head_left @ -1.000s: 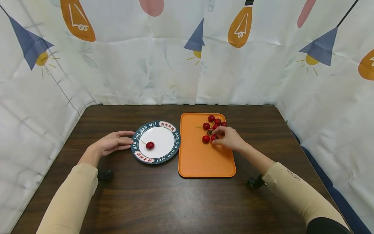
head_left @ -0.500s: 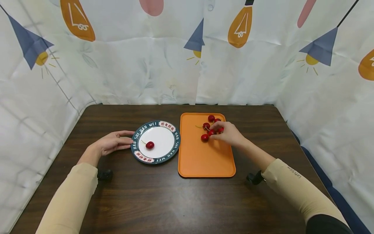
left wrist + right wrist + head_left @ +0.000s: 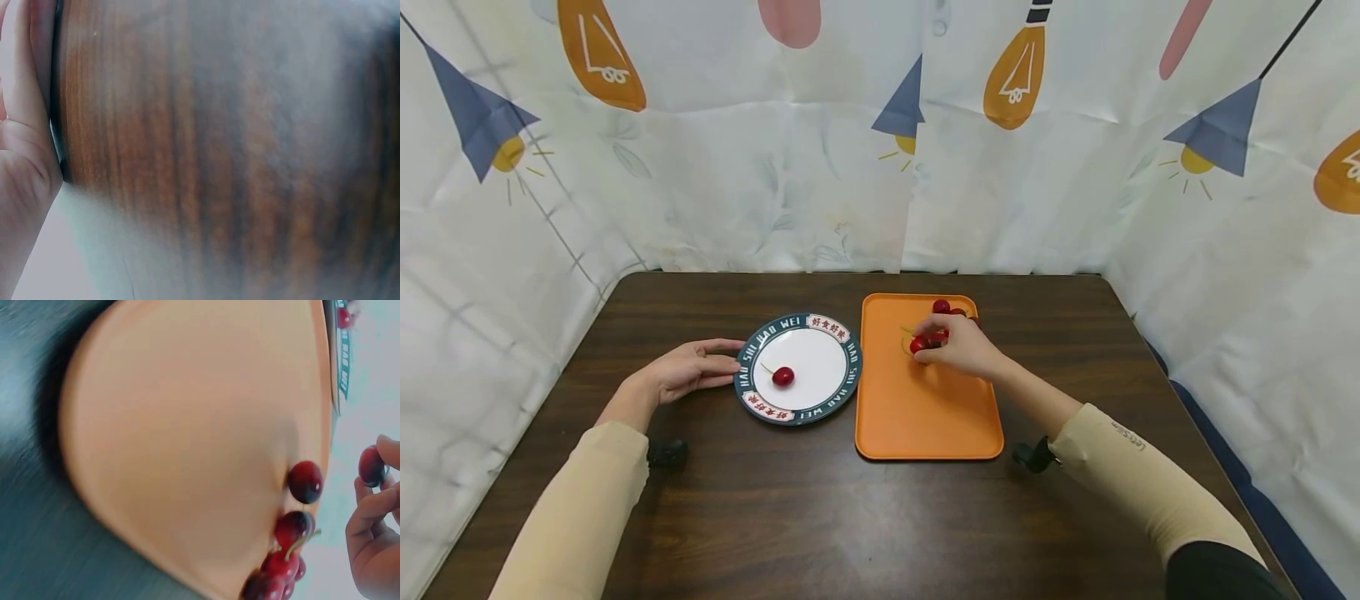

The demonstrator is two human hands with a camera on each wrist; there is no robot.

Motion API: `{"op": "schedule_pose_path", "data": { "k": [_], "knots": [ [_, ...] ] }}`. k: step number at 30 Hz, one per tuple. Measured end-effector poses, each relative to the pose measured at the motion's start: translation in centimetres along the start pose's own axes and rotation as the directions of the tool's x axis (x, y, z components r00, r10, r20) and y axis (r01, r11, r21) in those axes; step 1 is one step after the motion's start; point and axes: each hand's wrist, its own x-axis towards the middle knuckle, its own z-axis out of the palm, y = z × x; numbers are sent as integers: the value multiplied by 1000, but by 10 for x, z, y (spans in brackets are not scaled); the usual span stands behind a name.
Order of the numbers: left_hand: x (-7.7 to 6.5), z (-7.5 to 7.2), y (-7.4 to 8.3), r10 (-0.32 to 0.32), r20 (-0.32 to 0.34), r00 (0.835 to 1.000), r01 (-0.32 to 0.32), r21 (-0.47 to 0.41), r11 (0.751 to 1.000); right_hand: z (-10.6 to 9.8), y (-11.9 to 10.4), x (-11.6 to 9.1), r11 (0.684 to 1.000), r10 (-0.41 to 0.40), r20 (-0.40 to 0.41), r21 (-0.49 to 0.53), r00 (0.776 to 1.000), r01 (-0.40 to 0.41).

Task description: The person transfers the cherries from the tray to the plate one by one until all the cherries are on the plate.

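Observation:
A white plate with a dark green lettered rim (image 3: 748,393) lies on the table at left of centre, one stemmed cherry (image 3: 783,377) on its white middle. My left hand (image 3: 688,367) rests beside it, fairly straight fingertips touching the left rim. In the left wrist view only part of that hand (image 3: 22,144) shows, at the left edge. Over the orange tray (image 3: 925,417), my right hand (image 3: 961,345) pinches a cherry (image 3: 372,465) between thumb and fingers. Several other cherries (image 3: 305,481) lie on the tray's far part, some hidden behind the hand in the head view.
The brown wooden table (image 3: 775,517) carries plate and tray side by side, with their edges close together. A white curtain (image 3: 737,192) printed with lamps and bulbs hangs behind and along the sides of the table.
My right hand has moved left over the tray, going from among the cherries to pinching one toward the tray's left side. The left hand stays at the plate's rim. The head view tilts slightly.

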Motion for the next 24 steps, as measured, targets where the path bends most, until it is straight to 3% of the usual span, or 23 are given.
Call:
{"op": "schedule_pose_path", "data": {
  "k": [16,24],
  "knots": [
    [0,-1,0,-2,-12,1000,2,5,1000,38,-24,21,998,-54,98,-34,994,58],
    [-1,0,-2,4,0,1000,-4,1,1000,56,-31,31,998,-60,119,1,991,60]
  ]
}}
